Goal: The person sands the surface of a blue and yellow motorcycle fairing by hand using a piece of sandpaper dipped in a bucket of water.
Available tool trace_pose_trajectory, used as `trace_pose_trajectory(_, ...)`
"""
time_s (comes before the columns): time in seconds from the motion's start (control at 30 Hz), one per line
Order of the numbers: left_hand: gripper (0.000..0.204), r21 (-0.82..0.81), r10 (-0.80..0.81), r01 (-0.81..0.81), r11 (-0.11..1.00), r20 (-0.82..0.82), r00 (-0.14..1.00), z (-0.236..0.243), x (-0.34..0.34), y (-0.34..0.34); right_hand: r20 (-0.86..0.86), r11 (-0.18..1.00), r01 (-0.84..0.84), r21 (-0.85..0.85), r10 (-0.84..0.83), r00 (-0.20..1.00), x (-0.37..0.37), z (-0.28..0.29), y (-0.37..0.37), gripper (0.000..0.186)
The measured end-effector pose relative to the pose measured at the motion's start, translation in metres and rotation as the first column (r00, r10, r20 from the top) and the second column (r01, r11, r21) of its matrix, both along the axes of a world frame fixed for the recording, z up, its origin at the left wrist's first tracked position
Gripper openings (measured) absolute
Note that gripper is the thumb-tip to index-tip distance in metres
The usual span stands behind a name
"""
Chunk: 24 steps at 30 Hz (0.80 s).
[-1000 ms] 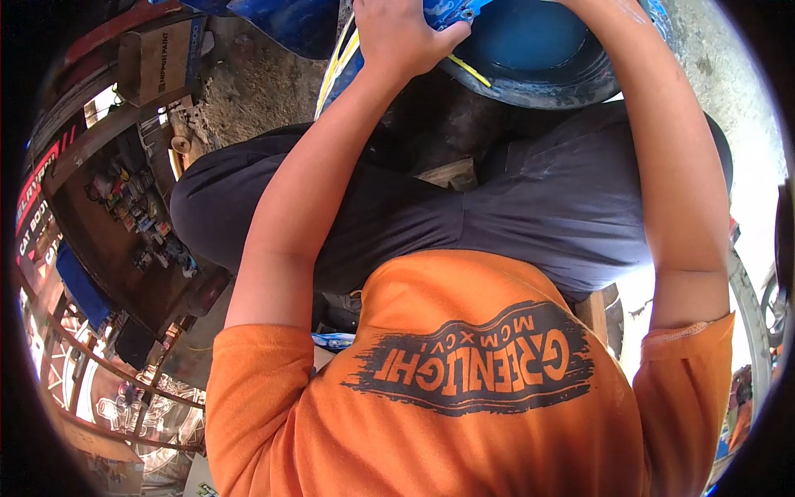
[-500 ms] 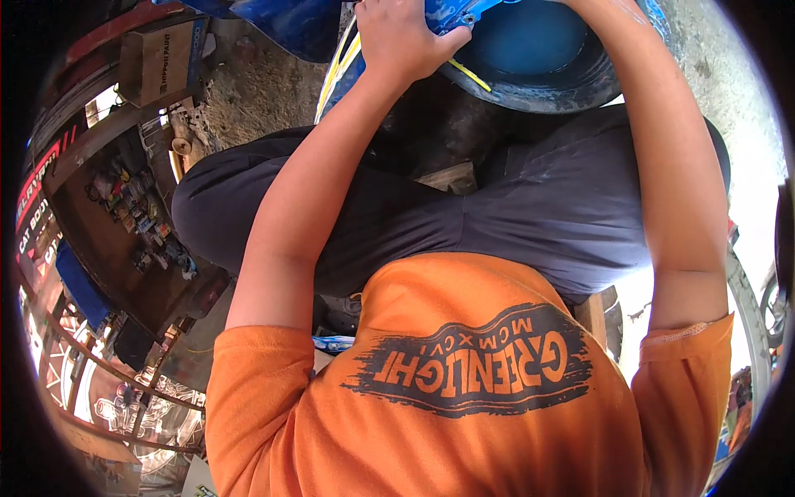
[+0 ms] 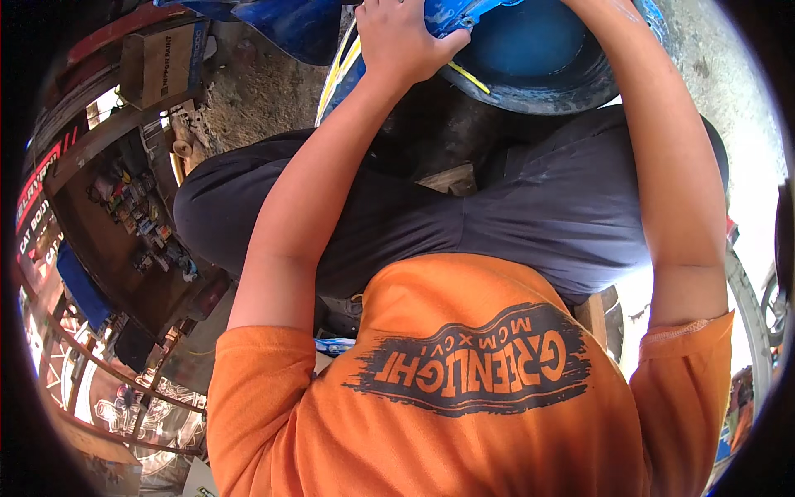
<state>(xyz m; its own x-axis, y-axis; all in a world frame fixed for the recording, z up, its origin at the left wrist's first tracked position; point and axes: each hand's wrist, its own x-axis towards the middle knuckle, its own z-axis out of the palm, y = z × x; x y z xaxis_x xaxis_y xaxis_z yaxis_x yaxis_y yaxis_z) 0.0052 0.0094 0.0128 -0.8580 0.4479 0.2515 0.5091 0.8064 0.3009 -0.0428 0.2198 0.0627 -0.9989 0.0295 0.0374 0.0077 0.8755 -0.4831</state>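
Note:
My left hand [image 3: 402, 37] grips a glossy blue panel [image 3: 346, 79] with white and yellow stripes, its thumb stretched to the right along the panel's edge. The panel looks like a piece of vehicle bodywork, and its far part is cut off by the top edge. A thin yellow strip [image 3: 470, 76] sticks out below the thumb. Under and beyond the panel stands a round, dark-rimmed tub [image 3: 551, 103] of bluish water [image 3: 530, 41]. My right forearm [image 3: 654, 91] reaches over the tub's right side; the right hand lies beyond the top edge, out of sight.
Another dark blue glossy piece [image 3: 294, 29] lies at the upper left. Beyond it stands a cardboard box [image 3: 161, 62]. A wooden shelf [image 3: 99, 224] with many small items is at the left. My bent legs [image 3: 546, 199] flank the tub's near side. A wheel [image 3: 745, 306] shows at the right.

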Motion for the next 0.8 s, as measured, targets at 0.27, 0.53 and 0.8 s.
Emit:
trace_pose_trajectory(0.27, 0.098, 0.01, -0.006, 0.006, 1.0, -0.02, 1.0, 0.0, -0.001, -0.001, 0.078, 0.998, 0.029, 0.063, -0.034, 0.996, 0.0, 0.011, -0.005, 0.025)
trace_pose_trajectory(0.53, 0.098, 0.002, 0.004, -0.004, 1.0, -0.004, 1.0, 0.002, -0.001, 0.001, 0.065, 0.999, 0.025, 0.048, -0.028, 0.997, 0.002, 0.003, -0.002, 0.027)
trace_pose_trajectory(0.8, 0.097, 0.007, 0.0, 0.0, 1.0, 0.015, 1.0, 0.002, -0.001, 0.002, 0.036, 0.996, -0.083, 0.024, 0.082, 0.996, 0.013, 0.017, -0.002, 0.025)
